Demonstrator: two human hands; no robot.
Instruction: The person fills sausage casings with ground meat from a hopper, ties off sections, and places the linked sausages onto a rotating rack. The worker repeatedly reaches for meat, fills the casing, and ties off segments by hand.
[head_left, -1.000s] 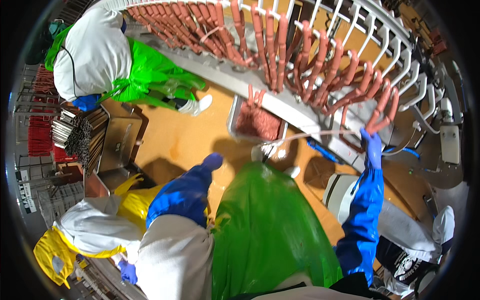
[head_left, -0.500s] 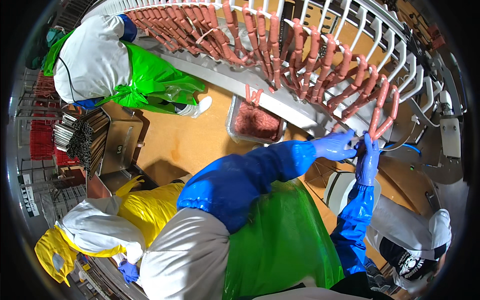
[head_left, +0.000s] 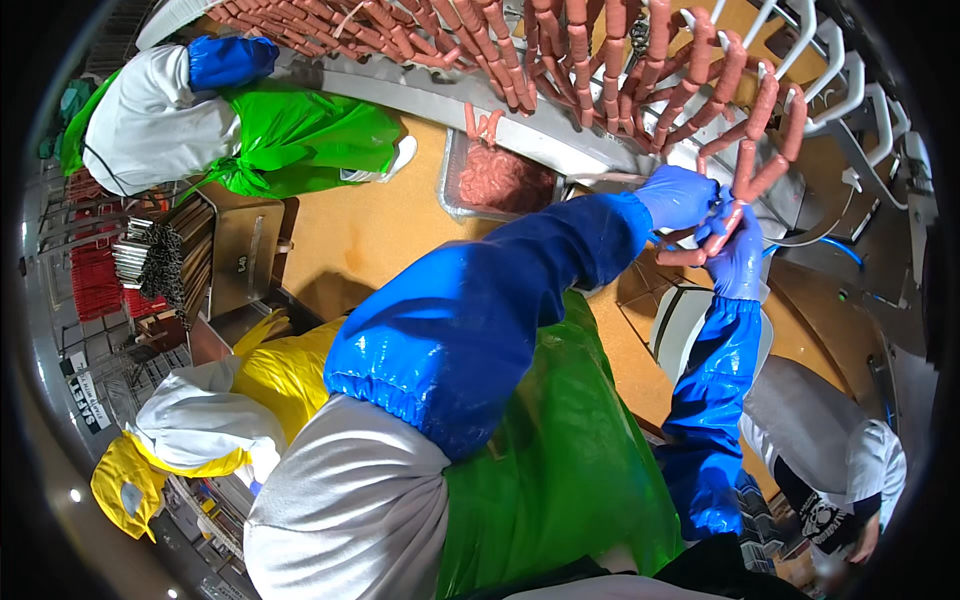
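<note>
My left hand (head_left: 676, 196), in a blue glove, reaches across to the dangling sausage links (head_left: 745, 175) at the right end of the rack, its fingers closed beside my right hand; what they grip is hidden. My right hand (head_left: 735, 256), also gloved, is closed on the chain of links just below, with a loose link (head_left: 681, 257) sticking out leftward. Many more linked sausages (head_left: 585, 70) hang from the white hooks (head_left: 845, 100) above a steel trough (head_left: 530, 135). A clear tub of pink meat (head_left: 500, 180) sits beneath the trough's edge, left of my hands.
A co-worker in a green apron (head_left: 300, 140) stands upper left, another in yellow (head_left: 270, 375) lower left, and a person in white (head_left: 860, 470) lower right. Steel carts with rods (head_left: 240, 250) stand at the left; machine parts (head_left: 900, 300) and a blue hose (head_left: 843, 252) are at the right.
My left hand has swung up and right from low centre to meet my right hand. My right hand has risen slightly, and the links around it now hang lower. The rack appears higher in view.
</note>
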